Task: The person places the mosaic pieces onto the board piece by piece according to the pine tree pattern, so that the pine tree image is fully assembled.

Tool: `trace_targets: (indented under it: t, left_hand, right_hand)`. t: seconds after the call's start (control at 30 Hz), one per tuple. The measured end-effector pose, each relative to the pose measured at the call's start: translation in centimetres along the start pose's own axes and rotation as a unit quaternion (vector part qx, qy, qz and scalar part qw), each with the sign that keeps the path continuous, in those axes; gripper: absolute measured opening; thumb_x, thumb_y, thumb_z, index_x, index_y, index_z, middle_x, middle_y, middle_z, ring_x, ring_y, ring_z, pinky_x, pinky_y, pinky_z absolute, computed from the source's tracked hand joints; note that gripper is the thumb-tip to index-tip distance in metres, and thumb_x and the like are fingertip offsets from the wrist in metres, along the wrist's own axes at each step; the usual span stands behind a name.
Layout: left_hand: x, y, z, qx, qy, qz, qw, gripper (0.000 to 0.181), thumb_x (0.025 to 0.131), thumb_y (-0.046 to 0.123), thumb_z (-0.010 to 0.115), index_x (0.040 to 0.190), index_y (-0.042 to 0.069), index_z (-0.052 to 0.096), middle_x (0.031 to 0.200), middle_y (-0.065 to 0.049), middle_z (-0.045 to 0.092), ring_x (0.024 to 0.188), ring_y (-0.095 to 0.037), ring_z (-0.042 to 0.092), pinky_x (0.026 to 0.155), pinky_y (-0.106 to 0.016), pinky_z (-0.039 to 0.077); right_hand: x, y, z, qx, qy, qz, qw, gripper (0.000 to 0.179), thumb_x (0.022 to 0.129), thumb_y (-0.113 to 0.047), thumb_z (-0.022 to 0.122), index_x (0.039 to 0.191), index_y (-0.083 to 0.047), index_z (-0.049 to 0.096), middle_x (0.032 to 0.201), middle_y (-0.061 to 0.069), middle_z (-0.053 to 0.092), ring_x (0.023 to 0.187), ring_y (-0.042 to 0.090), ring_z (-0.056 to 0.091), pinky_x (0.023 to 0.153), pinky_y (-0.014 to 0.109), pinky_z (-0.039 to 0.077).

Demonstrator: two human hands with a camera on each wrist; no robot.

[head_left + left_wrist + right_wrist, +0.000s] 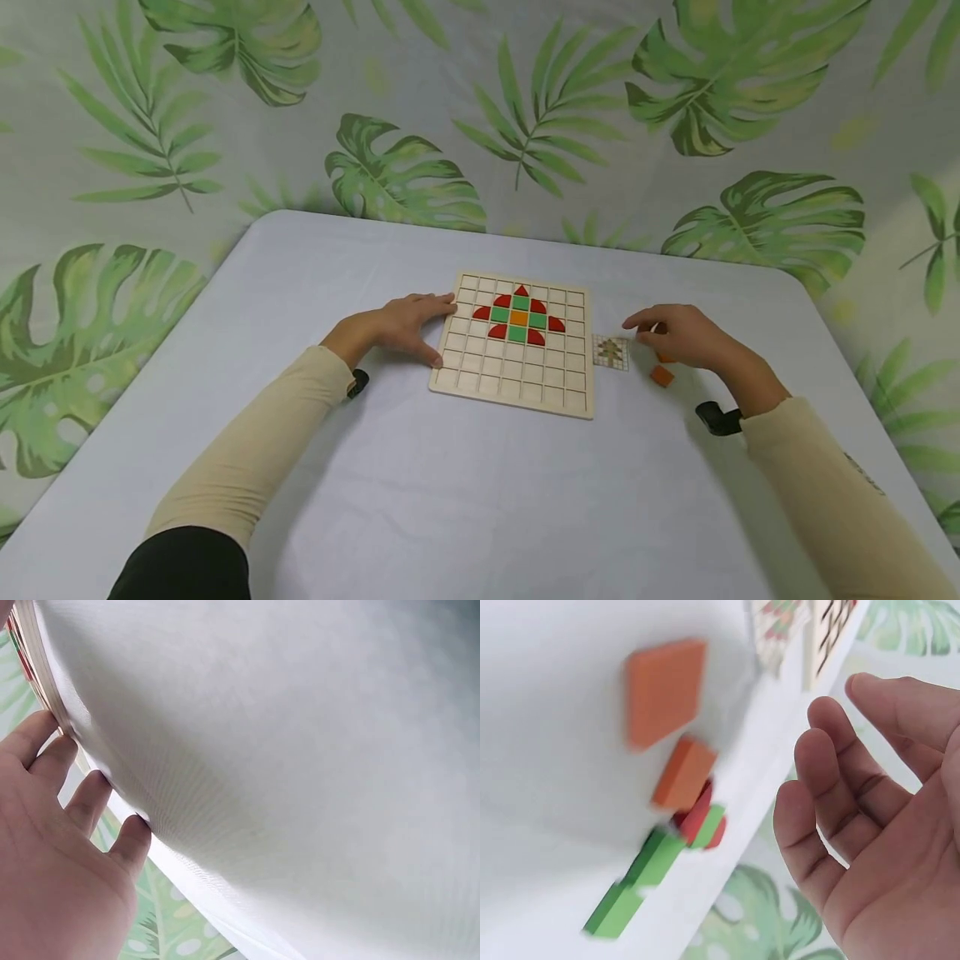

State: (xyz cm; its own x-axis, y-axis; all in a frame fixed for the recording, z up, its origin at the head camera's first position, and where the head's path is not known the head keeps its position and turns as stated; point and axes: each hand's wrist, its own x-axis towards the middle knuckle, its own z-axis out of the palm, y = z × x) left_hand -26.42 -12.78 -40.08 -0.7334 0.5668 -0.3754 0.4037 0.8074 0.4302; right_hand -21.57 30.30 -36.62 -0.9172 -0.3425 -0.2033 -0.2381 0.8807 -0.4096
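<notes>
Head view showed us the left hand (405, 325) spread loosely against the wooden grid board (480, 379), its coloured pieces (519, 317) just right of that grip, while the right hand (682, 333) held nothing, near the orange blocks (662, 376), with the pattern card (611, 353) between it and the board. Left wrist view gave us two fingertips (46, 724) at the board's edge. Right wrist view showed us relaxed, empty fingers (816, 754) beside orange, red (694, 817) and green blocks (654, 857).
</notes>
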Motion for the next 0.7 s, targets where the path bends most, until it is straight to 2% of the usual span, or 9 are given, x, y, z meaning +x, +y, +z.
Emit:
trace_targets:
  t: [0.27,0.5,0.63,0.7]
  left_hand:
    - [-0.2,0.2,-0.1,0.003,0.0,0.005,1.0,0.096,0.08,0.044,0.079,0.158,0.02,0.028,0.17,0.003,0.011,0.157,-0.032,0.009,0.125,-0.057,0.015]
    - [-0.4,0.2,-0.2,0.001,-0.001,0.006,1.0,0.097,0.08,0.043,0.08,0.158,0.019,0.028,0.17,0.003,0.01,0.157,-0.032,0.009,0.124,-0.057,0.016]
    - [-0.3,0.2,-0.1,0.003,0.0,0.007,1.0,0.096,0.08,0.044,0.079,0.158,0.02,0.028,0.17,0.004,0.01,0.157,-0.032,0.009,0.124,-0.058,0.016]
    - [-0.3,0.2,-0.1,0.002,0.001,0.006,1.0,0.096,0.08,0.044,0.079,0.158,0.02,0.029,0.17,0.004,0.011,0.157,-0.032,0.009,0.124,-0.058,0.015]
  right_hand:
    - [-2.0,2.0,-0.6,-0.004,0.016,0.003,0.9999,0.029,0.096,-0.013,0.061,0.122,-0.004,0.069,0.111,0.015,0.071,0.094,0.026,0.063,0.071,0.03,0.049]
    - [-2.5,3.4,-0.6,-0.026,0.022,0.015,0.9993,0.028,0.093,-0.008,0.063,0.119,-0.001,0.07,0.107,0.017,0.072,0.084,0.021,0.06,0.067,0.028,0.047]
    - [-2.7,3.9,0.0,-0.026,0.021,0.024,0.9991,0.029,0.091,-0.005,0.062,0.119,-0.002,0.07,0.112,0.02,0.07,0.087,0.025,0.058,0.07,0.031,0.048]
    - [-2.7,4.1,0.4,-0.034,0.019,0.025,0.9989,0.029,0.091,-0.004,0.062,0.119,-0.002,0.07,0.114,0.021,0.068,0.092,0.029,0.059,0.075,0.037,0.051]
